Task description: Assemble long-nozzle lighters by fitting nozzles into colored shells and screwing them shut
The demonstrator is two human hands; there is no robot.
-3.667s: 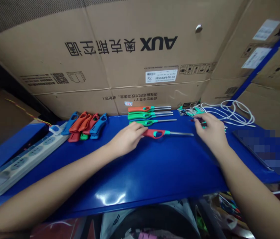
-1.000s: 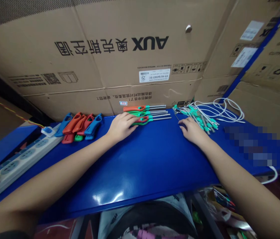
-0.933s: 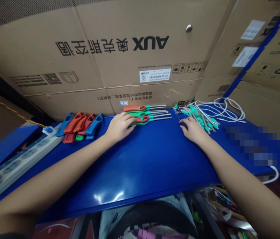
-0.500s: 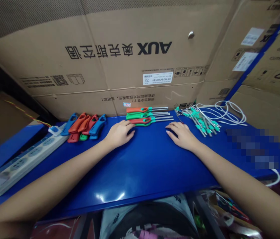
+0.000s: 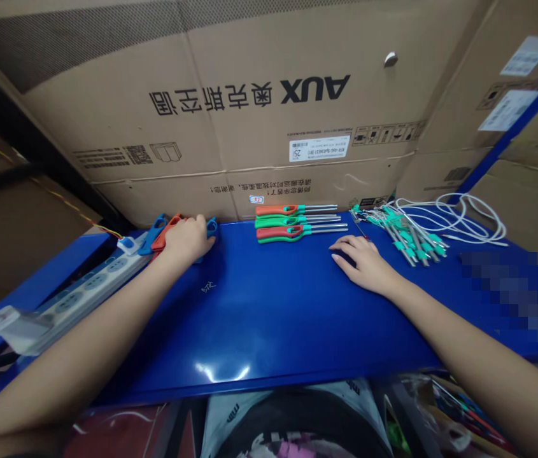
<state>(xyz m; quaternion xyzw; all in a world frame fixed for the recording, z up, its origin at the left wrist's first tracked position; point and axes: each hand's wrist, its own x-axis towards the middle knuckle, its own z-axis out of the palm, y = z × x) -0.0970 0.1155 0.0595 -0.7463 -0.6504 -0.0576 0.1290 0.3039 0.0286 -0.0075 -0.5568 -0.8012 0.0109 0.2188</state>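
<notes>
- Left hand [image 5: 185, 240] down over the pile of loose handles [image 5: 162, 235], far edge of the blue bench [image 5: 269, 312], towards the left corner; fingers bent, mostly hidden. Cannot tell whether it grips one.
- Right hand [image 5: 367, 266] palm down, right of centre, fingers loosely spread, nothing seen pinched. Slim red-tipped tool [image 5: 360, 228] just beyond the fingertips; contact unclear.
- Between hands, along far edge: assembled lighters [image 5: 273, 221], orange, green and red, metal tubes pointing right.
- Towards the far right corner: heap of metal tubes with teal collars [image 5: 409, 236], loops of white cable beside it.
- Left end: white power strip [image 5: 94, 280].
- Carton [image 5: 259, 57] behind far edge, print upside down: "AUX", "奥克斯空调".
- White label [image 5: 319, 148] on it: "25" legible, smaller type too fine.
- Small blue-edged sticker [image 5: 256, 200] lower down, figures uncertain.
</notes>
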